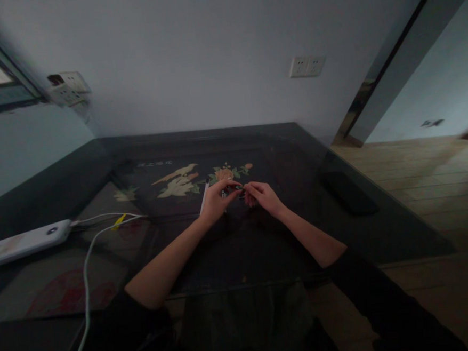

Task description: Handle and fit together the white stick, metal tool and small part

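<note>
My left hand point(216, 198) is over the middle of the dark table, thumb and forefinger brought together in a pinch. My right hand point(262, 196) faces it, fingers curled and thumb pressed in. Between the fingertips of both hands is a small dark object point(241, 188), partly covered and too small to name. A thin white strip point(204, 197) with a dark tip lies just left of my left hand, which partly covers it.
The dark table point(207, 252) bears a bird-and-flower picture. A dark flat object like a phone point(349, 193) lies to the right. On the left, a white power bank point(30, 240) has a white cable point(86, 277) running toward me. The wall holds sockets point(307, 66).
</note>
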Available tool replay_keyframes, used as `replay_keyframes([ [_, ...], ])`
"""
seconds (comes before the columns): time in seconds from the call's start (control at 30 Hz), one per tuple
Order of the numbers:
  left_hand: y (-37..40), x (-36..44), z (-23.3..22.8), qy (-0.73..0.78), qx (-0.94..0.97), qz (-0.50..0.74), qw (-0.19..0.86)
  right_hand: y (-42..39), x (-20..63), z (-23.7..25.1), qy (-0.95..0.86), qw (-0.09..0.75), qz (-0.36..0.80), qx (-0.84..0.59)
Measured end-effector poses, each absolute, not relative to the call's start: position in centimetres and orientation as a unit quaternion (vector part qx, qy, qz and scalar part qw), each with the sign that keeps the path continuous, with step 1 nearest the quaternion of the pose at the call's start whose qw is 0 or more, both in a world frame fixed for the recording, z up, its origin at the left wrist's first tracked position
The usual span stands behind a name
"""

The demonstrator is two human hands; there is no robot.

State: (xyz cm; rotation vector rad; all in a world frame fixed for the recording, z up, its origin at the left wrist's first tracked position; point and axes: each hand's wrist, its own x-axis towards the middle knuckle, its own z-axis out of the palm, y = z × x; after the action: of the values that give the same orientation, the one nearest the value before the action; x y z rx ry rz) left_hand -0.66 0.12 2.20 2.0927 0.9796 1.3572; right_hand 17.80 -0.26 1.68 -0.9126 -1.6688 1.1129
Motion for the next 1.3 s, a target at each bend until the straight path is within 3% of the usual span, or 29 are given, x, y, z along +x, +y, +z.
replay_keyframes([
  [0.4,0.46,-0.80,2.29,0.386,0.729,0.475,0.305,-0.43,18.00,2.12,-0.614,0.489,0.512,-0.348],
  [0.7,0.55,-0.57,2.34,0.291,0.746,0.490,0.344,-0.69,17.94,1.88,-0.544,0.430,0.649,-0.314],
  [1.3,0.91,-0.94,2.47,0.266,0.759,0.472,0.361,-0.50,18.16,1.36,-0.544,0.405,0.684,-0.267],
])
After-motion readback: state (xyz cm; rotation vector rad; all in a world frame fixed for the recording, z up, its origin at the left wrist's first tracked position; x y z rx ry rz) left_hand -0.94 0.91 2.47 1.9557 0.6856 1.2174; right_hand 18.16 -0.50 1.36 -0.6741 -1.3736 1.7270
